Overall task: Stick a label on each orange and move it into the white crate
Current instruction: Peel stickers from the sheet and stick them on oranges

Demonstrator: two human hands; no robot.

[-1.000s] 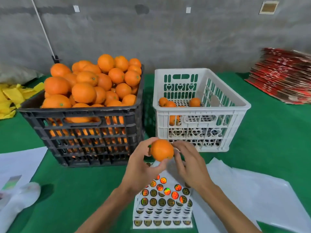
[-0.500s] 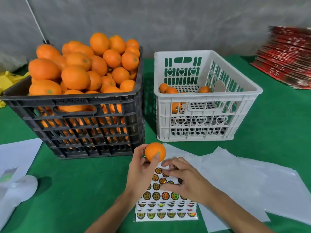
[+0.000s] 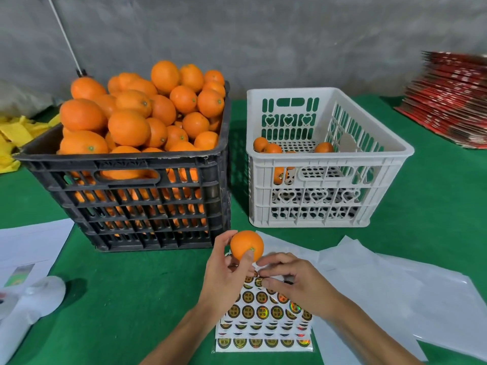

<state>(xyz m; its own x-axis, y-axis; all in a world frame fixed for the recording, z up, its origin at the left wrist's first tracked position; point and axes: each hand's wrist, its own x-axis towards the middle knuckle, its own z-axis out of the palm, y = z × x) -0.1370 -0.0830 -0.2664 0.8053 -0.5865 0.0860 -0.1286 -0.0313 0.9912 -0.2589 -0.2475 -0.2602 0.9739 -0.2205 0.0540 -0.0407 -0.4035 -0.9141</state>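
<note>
- The black crate [image 3: 137,196], slatted, is heaped with orange fruit.
- Right of the black crate, the white crate [image 3: 316,180] has heart-shaped cutouts.
- Both stand on a green cloth [image 3: 126,299].
- In front of the black crate, the sticker sheets [image 3: 263,327] are white with dark round labels, gold-lettered and iridescent.
- Far right of it, a stack of cartons [image 3: 450,101] is red.
- To its left, yellow wrappers [image 3: 13,138].

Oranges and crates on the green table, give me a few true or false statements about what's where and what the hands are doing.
1. The left hand holds an orange. True.
2. The white crate is heaped full. False: only a few oranges lie in it.
3. The black crate stands left of the white crate. True.
4. The right hand reaches into the white crate. False: its fingertips are at the sticker sheet.
5. The sticker sheet lies inside the black crate. False: it lies on the table.
</note>
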